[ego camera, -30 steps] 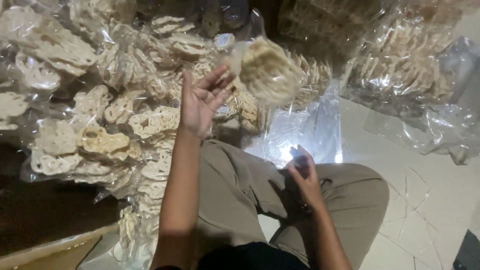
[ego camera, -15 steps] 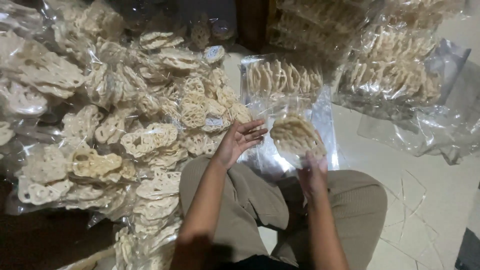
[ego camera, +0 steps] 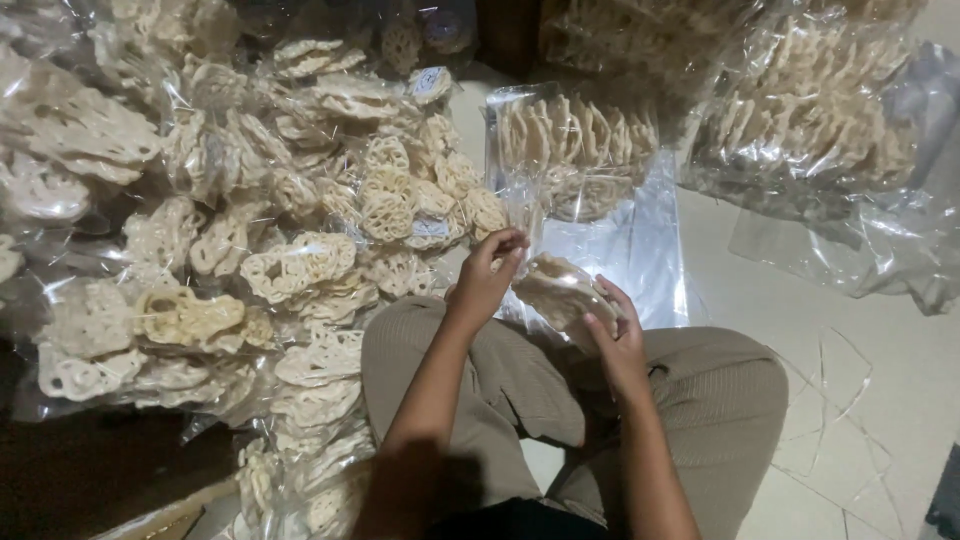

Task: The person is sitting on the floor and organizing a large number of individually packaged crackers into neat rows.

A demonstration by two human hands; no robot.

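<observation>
- Pale tiled floor (ego camera: 860,400), seen from above; the person sits with knees bent, trousers (ego camera: 700,400) brown.
- Left hand (ego camera: 487,275): fingers pinched shut on the clear bag (ego camera: 525,215) at its top edge.
- Right hand (ego camera: 618,340): fingers curled, half open, cupping the cracker (ego camera: 555,290) from below and the right.
- Cracker: between the two hands, above the lap, in the bag's lower end.
- Packets (ego camera: 300,260) of lattice crackers piled at left.
- Large bags (ego camera: 810,120) of crackers at right; one open bag (ego camera: 575,150) straight ahead.
</observation>
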